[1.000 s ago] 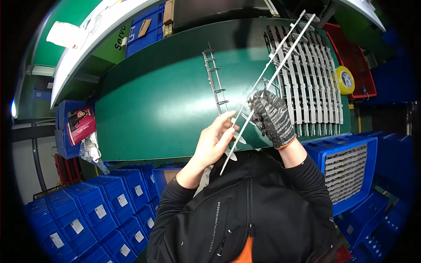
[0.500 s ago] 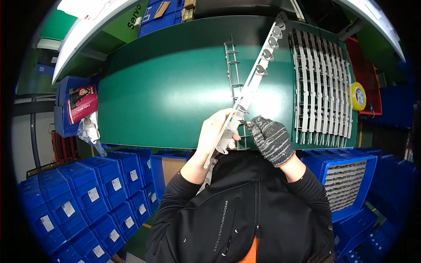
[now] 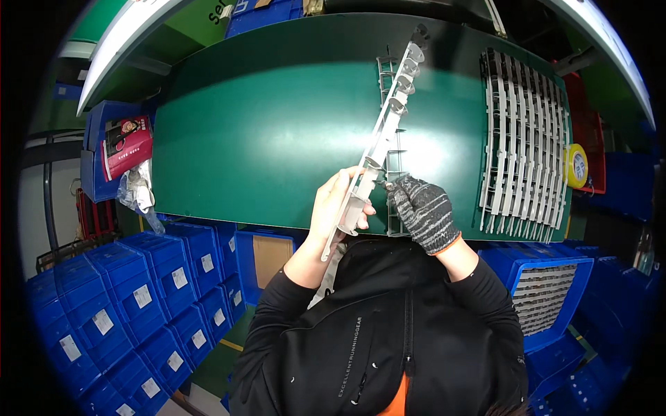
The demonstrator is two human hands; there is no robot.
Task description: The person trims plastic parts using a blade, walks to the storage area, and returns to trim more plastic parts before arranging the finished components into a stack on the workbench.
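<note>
A long light-grey plastic strip with rounded tabs [image 3: 383, 142] slants up from my lap over the green table. My bare left hand [image 3: 338, 204] is wrapped round its lower part, fingers behind it. My right hand [image 3: 424, 213], in a dark striped knit glove, is pinched close to the strip's right edge; whatever sits between its fingertips is too small to make out. Beneath the raised strip lies a thin ladder-like grey strip [image 3: 396, 152], flat on the table and partly hidden by the raised one and the glove.
Rows of similar grey strips [image 3: 524, 145] lie at the table's right, beside a yellow tape roll [image 3: 576, 166]. A blue crate of strips [image 3: 548, 295] stands below right. Stacked blue crates [image 3: 149, 298] fill the lower left. A red bag [image 3: 127, 148] sits in a blue bin at left.
The whole view has shifted a little, with the table's things at right further right. The raised strip's far end has swung left. Both hands keep their places at it.
</note>
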